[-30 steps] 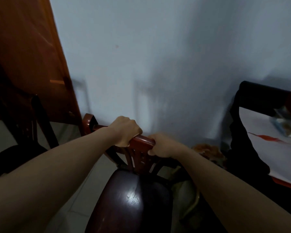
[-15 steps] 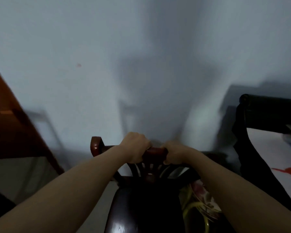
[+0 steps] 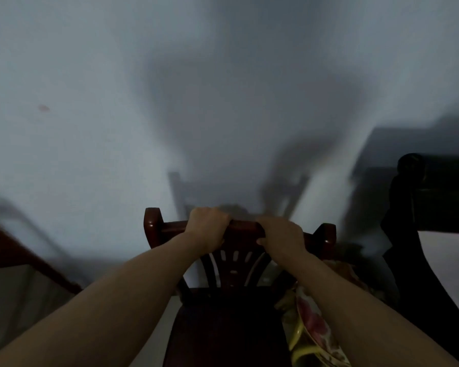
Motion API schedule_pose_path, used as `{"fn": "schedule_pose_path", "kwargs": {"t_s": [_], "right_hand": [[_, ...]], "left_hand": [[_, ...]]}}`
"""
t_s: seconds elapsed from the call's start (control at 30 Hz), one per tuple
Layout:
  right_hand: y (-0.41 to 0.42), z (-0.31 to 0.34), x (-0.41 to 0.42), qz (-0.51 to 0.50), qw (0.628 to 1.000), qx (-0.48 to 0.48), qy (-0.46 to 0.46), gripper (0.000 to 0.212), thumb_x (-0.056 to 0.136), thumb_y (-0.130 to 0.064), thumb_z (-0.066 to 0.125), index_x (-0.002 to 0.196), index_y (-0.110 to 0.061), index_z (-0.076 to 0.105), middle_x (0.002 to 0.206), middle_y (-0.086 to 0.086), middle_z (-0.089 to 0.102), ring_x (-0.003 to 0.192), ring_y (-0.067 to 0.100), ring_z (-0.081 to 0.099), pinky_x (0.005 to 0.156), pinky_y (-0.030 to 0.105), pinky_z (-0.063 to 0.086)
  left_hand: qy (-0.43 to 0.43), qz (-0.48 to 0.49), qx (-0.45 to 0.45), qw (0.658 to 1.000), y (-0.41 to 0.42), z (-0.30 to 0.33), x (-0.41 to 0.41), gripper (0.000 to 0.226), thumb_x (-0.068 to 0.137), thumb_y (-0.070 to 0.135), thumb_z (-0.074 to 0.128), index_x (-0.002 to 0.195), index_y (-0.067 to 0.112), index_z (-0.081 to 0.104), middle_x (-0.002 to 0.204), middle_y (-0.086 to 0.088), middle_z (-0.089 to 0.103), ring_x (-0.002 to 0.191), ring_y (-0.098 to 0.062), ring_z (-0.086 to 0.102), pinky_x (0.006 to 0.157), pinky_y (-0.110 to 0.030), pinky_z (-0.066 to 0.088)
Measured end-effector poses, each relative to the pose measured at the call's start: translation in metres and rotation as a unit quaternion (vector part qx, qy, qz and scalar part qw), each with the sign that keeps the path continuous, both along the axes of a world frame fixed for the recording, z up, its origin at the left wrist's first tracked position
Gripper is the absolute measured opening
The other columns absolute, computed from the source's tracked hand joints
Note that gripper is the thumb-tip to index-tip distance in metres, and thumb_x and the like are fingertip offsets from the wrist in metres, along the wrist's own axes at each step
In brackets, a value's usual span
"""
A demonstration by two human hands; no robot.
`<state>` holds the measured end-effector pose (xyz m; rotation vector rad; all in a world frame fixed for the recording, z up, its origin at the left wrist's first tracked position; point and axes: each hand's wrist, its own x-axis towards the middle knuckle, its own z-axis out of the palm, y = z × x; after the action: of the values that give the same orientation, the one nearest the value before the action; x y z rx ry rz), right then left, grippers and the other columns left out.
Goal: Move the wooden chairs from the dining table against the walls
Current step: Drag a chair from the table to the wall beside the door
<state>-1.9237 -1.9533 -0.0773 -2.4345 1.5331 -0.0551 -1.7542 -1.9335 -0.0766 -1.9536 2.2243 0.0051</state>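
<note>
A dark red-brown wooden chair [image 3: 231,308] stands straight in front of me, its carved backrest facing the pale wall [image 3: 104,128]. My left hand [image 3: 207,230] grips the top rail left of centre. My right hand [image 3: 281,238] grips the same rail right of centre. The chair's back is close to the wall, and its shadow falls on the wall just above my hands. Its dark seat fills the bottom centre; the legs are hidden.
A dark piece of furniture [image 3: 435,197] with a white cloth [image 3: 453,266] stands at the right. A floral yellow-and-pink cloth [image 3: 313,324] lies beside the seat on the right. A brown wooden door or panel edge [image 3: 8,250] shows at the lower left over grey floor [image 3: 19,300].
The view has swung right and up, so the brown door has slid out to the left edge. The chair now sits square to the wall. Both hands keep their grip on the top rail.
</note>
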Motion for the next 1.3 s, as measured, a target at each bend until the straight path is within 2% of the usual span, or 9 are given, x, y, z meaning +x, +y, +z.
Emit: {"fn": "schedule_pose_path", "kwargs": {"t_s": [0.1,0.2,0.3,0.43,0.7,0.83,1.07,1.2,1.3], "right_hand": [[-0.031,-0.011,0.002,0.009,1.000,-0.003,-0.016,0.019,0.091,-0.017,0.057,0.111,-0.017,0.058,0.115,0.001,0.063,0.104,0.018,0.058,0.070,0.023,0.030],[-0.055,-0.021,0.007,0.010,1.000,0.008,-0.019,0.019,0.089,-0.012,0.059,0.108,-0.016,0.061,0.112,0.001,0.065,0.102,0.019,0.060,0.071,0.025,0.039],[-0.077,-0.029,0.015,0.018,0.999,0.020,-0.021,0.020,0.086,-0.011,0.063,0.106,-0.016,0.064,0.111,0.004,0.067,0.100,0.021,0.062,0.080,0.032,0.051],[-0.100,-0.036,0.027,0.043,0.999,0.018,-0.008,0.023,0.084,-0.014,0.067,0.106,-0.016,0.065,0.110,0.006,0.067,0.099,0.024,0.063,0.077,0.033,0.053],[-0.120,-0.047,0.037,0.032,0.999,0.019,-0.007,0.029,0.085,-0.014,0.066,0.114,-0.016,0.061,0.114,0.006,0.066,0.102,0.024,0.063,0.075,0.031,0.052],[-0.122,-0.051,0.040,0.030,0.999,0.007,-0.007,0.024,0.087,-0.013,0.062,0.111,-0.012,0.058,0.115,0.006,0.064,0.102,0.022,0.060,0.067,0.025,0.040],[-0.121,-0.058,0.056,0.025,0.999,-0.018,0.014,0.030,0.088,-0.016,0.060,0.117,-0.012,0.053,0.123,0.007,0.059,0.114,0.024,0.053,0.096,0.032,0.035],[-0.118,-0.058,0.064,0.025,0.998,-0.011,0.056,0.041,0.086,-0.016,0.061,0.124,-0.011,0.047,0.129,0.010,0.054,0.120,0.028,0.048,0.102,0.035,0.032],[-0.114,-0.058,0.063,0.021,0.997,-0.010,0.071,0.049,0.085,-0.019,0.062,0.129,-0.009,0.043,0.132,0.012,0.050,0.123,0.030,0.044,0.106,0.038,0.030]], "left_hand": [[0.000,0.013,0.006,1.000,-0.030,-0.007,0.003,0.030,0.084,0.024,0.063,0.113,0.019,0.061,0.112,-0.006,0.067,0.101,-0.027,0.064,0.074,-0.032,0.047],[-0.017,0.023,0.009,1.000,-0.050,-0.013,0.005,0.028,0.085,0.025,0.063,0.112,0.017,0.062,0.111,-0.007,0.066,0.101,-0.027,0.065,0.069,-0.030,0.041],[-0.021,0.042,0.012,0.999,-0.066,-0.018,0.010,0.031,0.084,0.026,0.063,0.114,0.018,0.061,0.113,-0.008,0.065,0.101,-0.028,0.064,0.070,-0.031,0.042],[-0.010,0.059,0.008,0.998,-0.083,-0.025,0.021,0.034,0.084,0.025,0.064,0.117,0.020,0.059,0.114,-0.006,0.066,0.104,-0.027,0.064,0.075,-0.031,0.046],[0.028,0.076,-0.010,0.997,-0.099,-0.035,0.030,0.049,0.086,0.019,0.061,0.133,0.028,0.049,0.123,-0.003,0.063,0.111,-0.026,0.060,0.084,-0.035,0.048],[0.073,0.080,-0.028,0.994,-0.101,-0.039,0.033,0.054,0.087,0.019,0.060,0.137,0.032,0.044,0.128,0.000,0.059,0.114,-0.024,0.060,0.088,-0.037,0.048],[0.113,0.098,-0.027,0.988,-0.097,-0.046,0.047,0.052,0.087,0.023,0.062,0.135,0.029,0.044,0.126,0.000,0.059,0.112,-0.024,0.061,0.084,-0.036,0.049],[0.116,0.106,-0.017,0.988,-0.090,-0.047,0.051,0.054,0.087,0.023,0.062,0.137,0.026,0.041,0.129,-0.003,0.057,0.113,-0.024,0.058,0.085,-0.036,0.048],[0.131,0.107,-0.007,0.985,-0.087,-0.044,0.049,0.054,0.089,0.020,0.060,0.138,0.021,0.039,0.133,-0.006,0.053,0.118,-0.025,0.054,0.094,-0.036,0.044]]}}
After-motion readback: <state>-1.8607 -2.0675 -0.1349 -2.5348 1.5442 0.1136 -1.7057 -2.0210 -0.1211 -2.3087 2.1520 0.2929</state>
